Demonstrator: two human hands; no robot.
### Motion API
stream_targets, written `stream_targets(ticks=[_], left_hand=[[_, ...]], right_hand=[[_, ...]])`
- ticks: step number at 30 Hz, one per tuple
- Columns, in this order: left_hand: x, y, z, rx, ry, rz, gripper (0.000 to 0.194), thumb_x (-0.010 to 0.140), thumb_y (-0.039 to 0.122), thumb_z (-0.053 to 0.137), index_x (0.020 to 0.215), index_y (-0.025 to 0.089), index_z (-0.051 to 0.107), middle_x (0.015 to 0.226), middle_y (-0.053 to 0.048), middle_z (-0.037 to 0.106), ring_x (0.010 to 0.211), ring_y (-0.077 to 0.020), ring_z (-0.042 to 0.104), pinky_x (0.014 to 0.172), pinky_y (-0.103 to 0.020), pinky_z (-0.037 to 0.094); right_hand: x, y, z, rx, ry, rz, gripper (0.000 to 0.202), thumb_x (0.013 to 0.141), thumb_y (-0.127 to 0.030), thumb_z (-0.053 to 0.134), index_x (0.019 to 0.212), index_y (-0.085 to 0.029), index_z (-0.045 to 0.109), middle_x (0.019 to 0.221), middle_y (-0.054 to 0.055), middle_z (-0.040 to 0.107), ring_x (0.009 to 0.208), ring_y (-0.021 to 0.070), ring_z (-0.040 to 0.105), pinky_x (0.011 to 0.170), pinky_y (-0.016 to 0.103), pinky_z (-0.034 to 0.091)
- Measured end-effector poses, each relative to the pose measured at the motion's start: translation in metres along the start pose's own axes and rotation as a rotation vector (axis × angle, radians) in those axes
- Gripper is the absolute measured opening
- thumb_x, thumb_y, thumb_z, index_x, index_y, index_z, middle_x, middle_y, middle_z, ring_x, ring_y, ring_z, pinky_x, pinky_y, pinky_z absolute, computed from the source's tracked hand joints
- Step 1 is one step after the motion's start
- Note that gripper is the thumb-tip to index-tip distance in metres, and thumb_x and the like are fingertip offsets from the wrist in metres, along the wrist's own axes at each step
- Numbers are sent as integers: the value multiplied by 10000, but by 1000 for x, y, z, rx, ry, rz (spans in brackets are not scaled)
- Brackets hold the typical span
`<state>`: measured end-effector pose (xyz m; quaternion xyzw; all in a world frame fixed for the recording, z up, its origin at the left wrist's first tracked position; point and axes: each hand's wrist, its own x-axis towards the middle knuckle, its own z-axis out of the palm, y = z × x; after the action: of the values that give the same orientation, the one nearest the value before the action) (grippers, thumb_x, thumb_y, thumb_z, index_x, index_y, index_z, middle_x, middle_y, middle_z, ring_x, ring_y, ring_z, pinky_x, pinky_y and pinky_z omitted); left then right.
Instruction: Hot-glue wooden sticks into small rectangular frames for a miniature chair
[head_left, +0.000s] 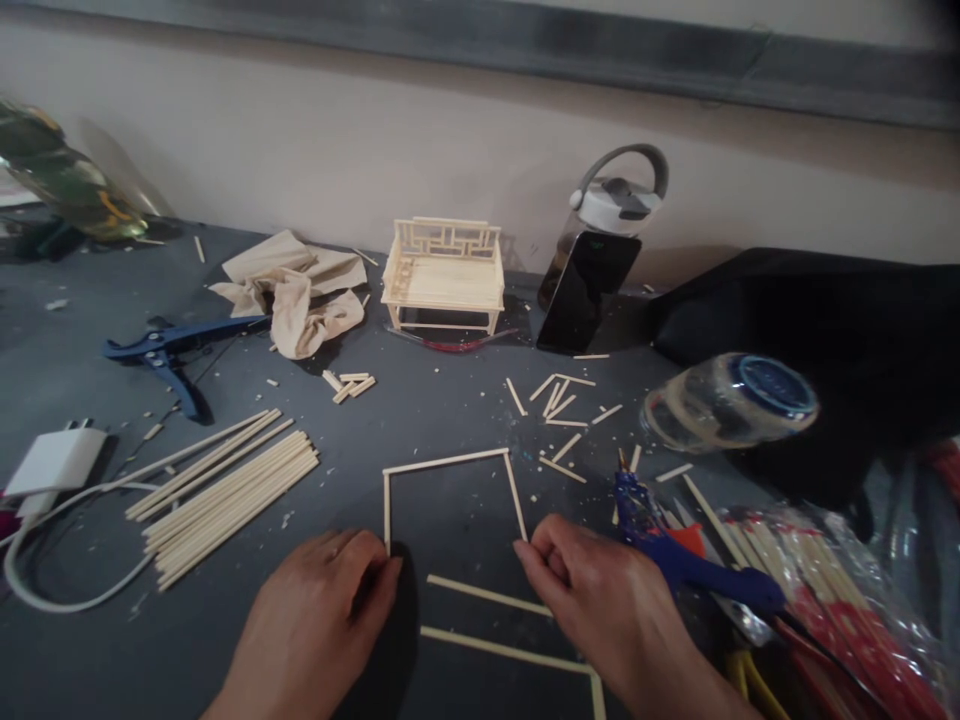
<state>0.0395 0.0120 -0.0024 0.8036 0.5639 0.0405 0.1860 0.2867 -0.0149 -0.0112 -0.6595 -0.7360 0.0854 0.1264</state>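
Note:
A three-sided frame of thin wooden sticks lies on the dark table, its far side crosswise and its two legs pointing toward me. My left hand is closed, thumb and fingers pinched at the near end of the left leg. At the end of the right leg, my right hand pinches in the same way. Between the hands lie two loose sticks, their right ends close to or under my right hand. A small wooden model bench with a latticed back stands against the wall beyond the frame.
Left lie a bundle of sticks, a white charger, a blue cutter and crumpled paper. Short stick pieces are scattered right of centre. Beyond them are a phone, a jar and a blue glue gun.

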Motion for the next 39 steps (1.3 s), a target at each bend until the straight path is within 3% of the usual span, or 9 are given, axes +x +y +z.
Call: stream_targets(ticks=[9,14,18,22,26,30,39], left_hand=[[0,3,-3,6,-46,-30,305,931,341,387,721,202,558,675,-29,602,669,-215,592,603,-314,384],[-6,2,-9,-55,-34,-3,308,936,376,398,788,199,602,717,-34,629,694,-207,603,627,-308,414],[-20,-1,-11,-87,51,54,260,932,349,427,852,196,621,768,-35,647,714,-195,611,645,-303,447],[-30,6,-3,-93,181,188,224,937,281,433,926,187,636,838,-55,641,777,-197,602,706,-319,480],[-30,26,11,-20,206,344,252,926,181,425,1067,158,633,997,-104,619,858,-219,568,769,-363,501],[-30,40,21,61,157,401,320,897,120,446,1183,148,585,1149,-117,590,971,-259,531,838,-423,492],[-58,41,22,-53,103,406,280,893,80,417,1045,188,626,991,-80,615,906,-223,554,810,-393,486]], right_hand=[[0,-1,-2,-4,-65,48,265,877,-326,525,635,-220,521,503,-61,569,423,105,555,446,231,287],[3,-3,-19,-9,-80,88,270,891,-336,507,654,-211,543,536,-46,588,466,102,577,471,227,295],[1,-4,-37,-44,-71,103,267,904,-317,476,670,-208,544,573,-32,599,508,109,584,494,230,306],[-13,-5,-46,-47,-96,20,215,893,-258,472,707,-211,569,630,-27,623,560,111,597,525,228,331],[-30,-6,-44,-32,-145,-18,201,917,-225,448,816,-218,622,765,-5,646,701,121,633,595,226,371],[-42,-8,-38,-26,-160,-17,194,929,-226,454,910,-233,647,844,2,647,798,129,637,648,224,387],[-57,-15,-35,-11,-202,-28,185,901,-175,475,790,-206,619,781,-5,632,743,125,616,629,222,364]])
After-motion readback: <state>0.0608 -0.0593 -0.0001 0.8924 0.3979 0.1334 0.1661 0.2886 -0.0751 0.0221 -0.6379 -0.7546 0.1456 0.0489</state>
